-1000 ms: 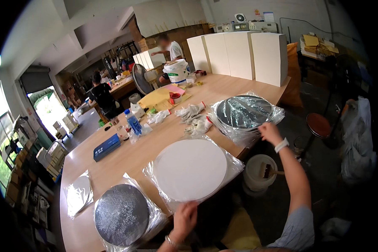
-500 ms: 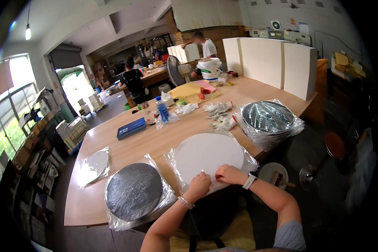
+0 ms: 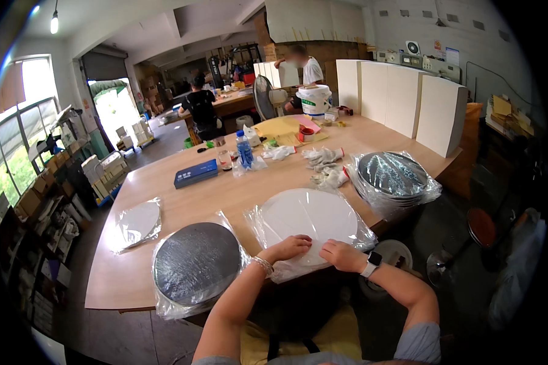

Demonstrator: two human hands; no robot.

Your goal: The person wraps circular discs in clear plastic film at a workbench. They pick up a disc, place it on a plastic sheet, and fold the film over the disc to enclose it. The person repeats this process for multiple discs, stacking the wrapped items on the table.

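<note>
A large white round disc (image 3: 310, 213) lies in a clear plastic bag (image 3: 257, 226) at the table's near edge, right in front of me. Wrinkles of the film run over the disc's face. My left hand (image 3: 290, 247) is at the disc's near edge, its fingers closed together on the film. Close beside it, my right hand (image 3: 343, 255) pinches the same film with curled fingers. A grey round disc (image 3: 196, 263), also in clear plastic, lies to the left of my left hand.
Stacked grey discs in plastic (image 3: 393, 176) stand at the right edge. A smaller wrapped white disc (image 3: 139, 221) lies far left. Beyond are a blue box (image 3: 196, 174), a blue-capped bottle (image 3: 244, 149), work gloves (image 3: 324, 159), a white bucket (image 3: 314, 101) and tall white panels (image 3: 402, 100). Two people work farther back.
Both hands have shifted slightly at the disc's near edge, and the gap between them is wider. Film wrinkles now show across the disc. The whole view has tilted a little.
</note>
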